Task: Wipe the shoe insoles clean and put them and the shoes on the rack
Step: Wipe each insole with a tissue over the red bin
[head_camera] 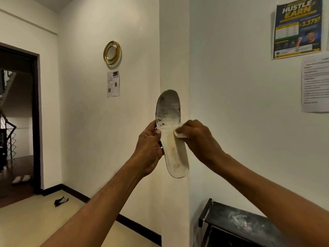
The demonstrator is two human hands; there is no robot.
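A worn white insole (170, 132) stands upright at chest height in front of a wall corner, toe end up, with grey dirt on its upper half. My left hand (150, 148) grips its left edge near the middle, thumb on the face. My right hand (197, 138) presses a small white wipe (179, 134) against the insole's right edge. The black shoe rack (236, 220) stands low at the right against the wall, its top shelf dusty. No shoes show on it.
A dark flat shoe (61, 201) lies on the cream floor near the black skirting at the left. A pair of white slippers (21, 179) sits past the dark doorway (36, 122). Posters (298, 27) and a gold ring ornament (112, 52) hang on the walls.
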